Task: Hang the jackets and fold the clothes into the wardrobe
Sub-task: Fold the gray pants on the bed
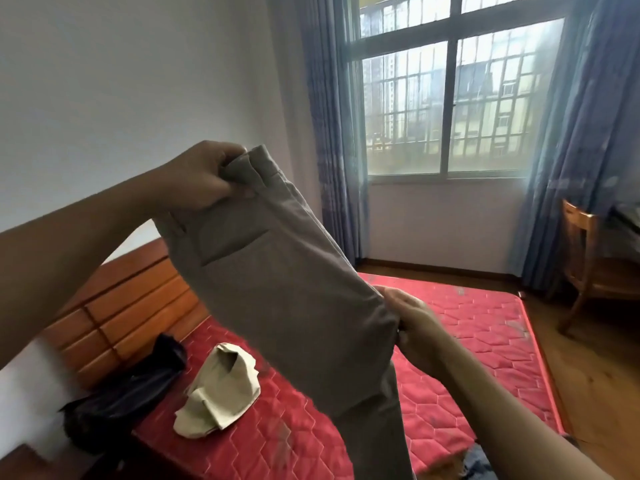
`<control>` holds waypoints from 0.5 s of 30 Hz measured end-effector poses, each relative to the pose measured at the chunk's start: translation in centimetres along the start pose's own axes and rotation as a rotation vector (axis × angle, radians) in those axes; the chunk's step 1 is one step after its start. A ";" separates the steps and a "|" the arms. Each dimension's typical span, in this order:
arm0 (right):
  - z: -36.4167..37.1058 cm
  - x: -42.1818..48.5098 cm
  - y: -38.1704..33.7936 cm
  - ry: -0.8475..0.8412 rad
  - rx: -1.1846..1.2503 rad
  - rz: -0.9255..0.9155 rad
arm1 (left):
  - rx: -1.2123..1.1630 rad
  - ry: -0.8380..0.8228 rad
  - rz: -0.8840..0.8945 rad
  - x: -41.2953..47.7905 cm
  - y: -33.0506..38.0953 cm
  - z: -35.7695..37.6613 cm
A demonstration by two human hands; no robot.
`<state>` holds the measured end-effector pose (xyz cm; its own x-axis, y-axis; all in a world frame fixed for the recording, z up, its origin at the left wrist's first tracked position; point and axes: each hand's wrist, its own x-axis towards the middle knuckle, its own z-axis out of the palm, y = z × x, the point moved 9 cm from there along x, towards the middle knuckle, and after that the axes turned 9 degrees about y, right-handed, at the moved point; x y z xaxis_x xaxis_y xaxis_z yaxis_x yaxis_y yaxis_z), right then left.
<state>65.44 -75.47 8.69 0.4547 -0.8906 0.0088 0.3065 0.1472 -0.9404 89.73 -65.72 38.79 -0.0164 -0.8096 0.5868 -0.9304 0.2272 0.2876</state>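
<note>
Grey-brown trousers (pixel 277 289) are held in the air above the red mattress (pixel 485 323), doubled lengthwise, with a back pocket facing me. I judge they are raised so the legs hang straight and line up before folding. The left hand (pixel 204 174) is lifted high, its fingers curled tight around the bunched waistband. The right hand (pixel 412 327) sits lower and grips the seat edge, its forearm angled up from below. A beige garment (pixel 221 386) and a dark garment (pixel 128 393) lie on the mattress near the wooden headboard (pixel 121 306). No wardrobe is in view.
</note>
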 end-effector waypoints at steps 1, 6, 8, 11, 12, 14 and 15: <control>0.0 -0.1 -0.1 0.008 -0.148 -0.050 | -0.006 -0.005 0.001 0.0 0.2 -0.1; -1.3 -0.2 -0.8 0.174 -0.555 -0.328 | 0.040 -0.024 0.037 0.0 1.0 -0.5; -2.0 -0.4 -1.4 0.254 -0.689 -0.427 | 0.066 -0.044 0.059 -0.1 1.5 -0.3; -0.4 -0.6 -2.9 0.147 -0.801 -0.454 | 0.058 -0.073 0.114 -0.2 3.4 0.5; 1.0 -0.8 -4.0 0.074 -0.781 -0.432 | 0.053 -0.091 0.137 -0.2 4.4 0.9; 4.5 -0.9 -6.7 -0.055 -0.672 -0.408 | 0.044 -0.137 0.195 -0.3 6.4 2.1; 6.3 -0.9 -8.4 -0.086 -0.628 -0.432 | 0.037 -0.159 0.226 -0.4 7.4 2.6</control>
<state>67.67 -73.20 18.75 0.4734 -0.7733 0.4218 -0.0494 -0.5014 -0.8638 81.93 -65.17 38.69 -0.2791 -0.8160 0.5062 -0.9093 0.3940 0.1339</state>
